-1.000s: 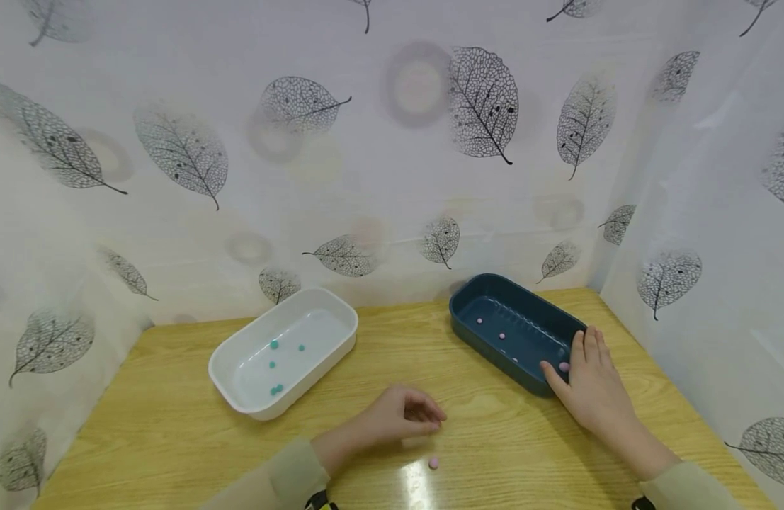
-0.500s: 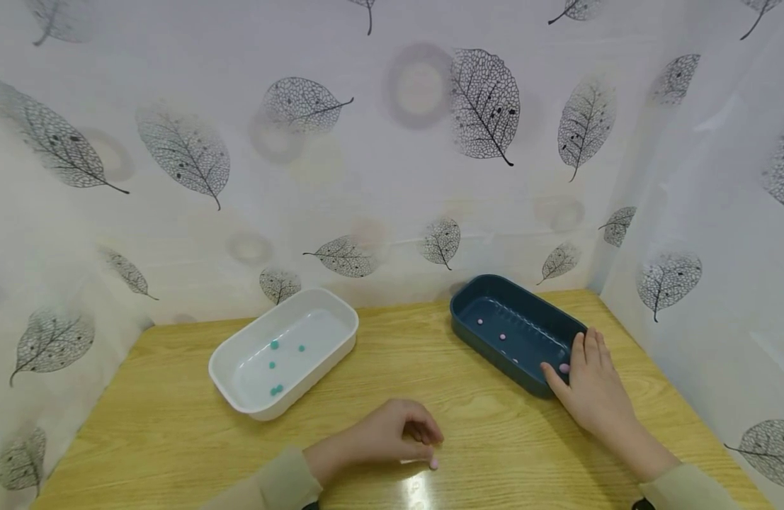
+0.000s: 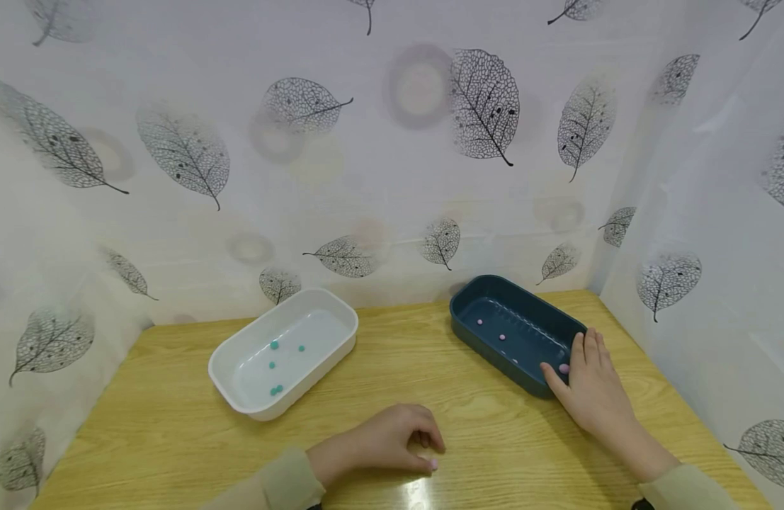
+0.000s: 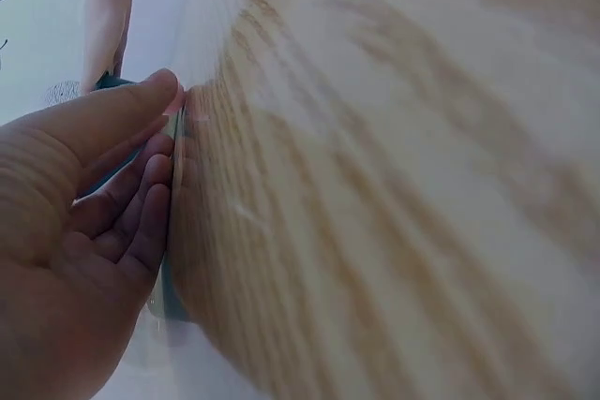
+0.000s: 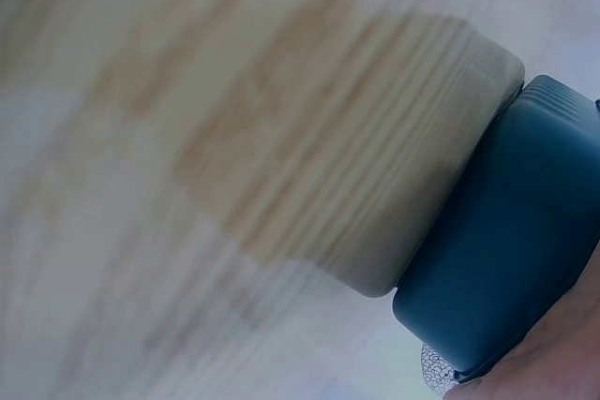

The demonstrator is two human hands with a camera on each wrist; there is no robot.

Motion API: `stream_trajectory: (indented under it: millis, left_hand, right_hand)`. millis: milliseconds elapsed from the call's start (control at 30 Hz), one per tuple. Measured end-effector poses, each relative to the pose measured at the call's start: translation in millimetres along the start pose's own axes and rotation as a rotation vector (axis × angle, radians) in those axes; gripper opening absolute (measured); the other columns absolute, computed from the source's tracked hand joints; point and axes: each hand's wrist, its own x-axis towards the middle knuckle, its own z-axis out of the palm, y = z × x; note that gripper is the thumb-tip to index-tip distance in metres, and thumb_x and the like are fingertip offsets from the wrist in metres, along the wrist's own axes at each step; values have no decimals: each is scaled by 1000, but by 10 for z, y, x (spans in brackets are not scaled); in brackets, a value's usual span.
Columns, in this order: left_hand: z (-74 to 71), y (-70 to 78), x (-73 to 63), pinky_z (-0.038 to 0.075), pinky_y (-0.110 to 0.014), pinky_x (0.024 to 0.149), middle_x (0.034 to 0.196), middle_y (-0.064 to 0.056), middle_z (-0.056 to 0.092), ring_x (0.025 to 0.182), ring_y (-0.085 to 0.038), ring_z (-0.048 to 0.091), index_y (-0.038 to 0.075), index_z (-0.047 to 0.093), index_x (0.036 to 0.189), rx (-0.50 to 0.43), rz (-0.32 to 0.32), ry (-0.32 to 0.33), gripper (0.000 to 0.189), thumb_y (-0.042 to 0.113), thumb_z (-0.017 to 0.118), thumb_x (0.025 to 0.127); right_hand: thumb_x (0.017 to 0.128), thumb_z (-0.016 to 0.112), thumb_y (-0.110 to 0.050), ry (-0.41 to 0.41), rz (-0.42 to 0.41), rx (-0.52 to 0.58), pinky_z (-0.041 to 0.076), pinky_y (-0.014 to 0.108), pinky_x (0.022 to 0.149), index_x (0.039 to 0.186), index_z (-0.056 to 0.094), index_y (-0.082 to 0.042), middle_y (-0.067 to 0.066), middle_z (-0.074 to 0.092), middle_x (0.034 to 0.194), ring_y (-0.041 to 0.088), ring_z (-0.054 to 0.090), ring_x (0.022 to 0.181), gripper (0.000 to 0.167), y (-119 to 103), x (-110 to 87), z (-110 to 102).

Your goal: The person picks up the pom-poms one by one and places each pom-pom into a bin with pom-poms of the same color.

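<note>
My left hand [image 3: 401, 439] is low over the table, its thumb tip at a small pink ball [image 3: 433, 465]. The index fingertip stands a little apart from the ball, with a gap between thumb and fingers. In the left wrist view the ball is mostly hidden by the thumb [image 4: 155, 91]. My right hand [image 3: 595, 393] rests on the near right corner of a dark blue tray [image 3: 493, 352], fingers extended along the rim. Several pink balls lie in that tray, one of them [image 3: 564, 368] between thumb and index finger. The right wrist view shows the tray's outer wall [image 5: 506, 222].
A white tray [image 3: 239, 409] with several green balls [image 3: 274, 345] stands at the left of the wooden table [image 3: 392, 368]. Behind and at both sides hangs a leaf-patterned curtain [image 3: 366, 177].
My left hand has come down and nearer to the pink ball on the table, and its thumb and fingers have spread a little. The right hand and both trays have stayed put.
</note>
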Motion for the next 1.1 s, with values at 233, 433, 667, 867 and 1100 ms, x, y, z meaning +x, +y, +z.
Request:
stream_trajectory:
  millis: [233, 433, 667, 867, 1100]
  left_hand:
    - [8, 8, 25, 45, -1, 82, 94, 1, 74, 86, 8, 56, 11, 81, 99, 99, 93, 14, 10, 18, 84, 93]
    - [13, 27, 29, 43, -1, 81, 92, 3, 73, 84, 10, 53, 13, 82, 96, 110, 77, 9, 5, 17, 83, 94]
    - [10, 27, 26, 50, -4, 77, 91, 2, 76, 81, 10, 57, 11, 82, 98, 12, -1, 32, 5, 15, 80, 97]
    - [10, 6, 44, 54, -9, 75, 91, 5, 78, 78, 13, 57, 12, 83, 97, -118, -135, 64, 5, 15, 79, 98]
    - [16, -51, 106, 56, -11, 74, 91, -3, 82, 77, 13, 62, 8, 83, 97, -260, -187, 130, 8, 15, 79, 97]
  right_hand:
    - [110, 50, -51, 3, 0, 2, 14, 72, 128, 155, 15, 28, 51, 5, 164, 64, 3, 156, 97, 12, 2, 15]
    - [110, 51, -49, 3, -1, 0, 15, 73, 127, 155, 15, 28, 50, 4, 164, 64, 2, 157, 97, 22, 8, 22]
    - [110, 51, -50, 7, -5, -7, 16, 73, 127, 154, 16, 29, 51, 5, 164, 64, 4, 156, 97, 20, 10, 23]
    - [110, 51, -50, 9, -5, -5, 15, 72, 128, 154, 16, 29, 51, 5, 163, 64, 4, 156, 97, 14, 9, 19]
    - [110, 51, -50, 10, -6, -5, 14, 71, 128, 154, 16, 29, 52, 6, 163, 65, 4, 156, 97, 11, 8, 16]
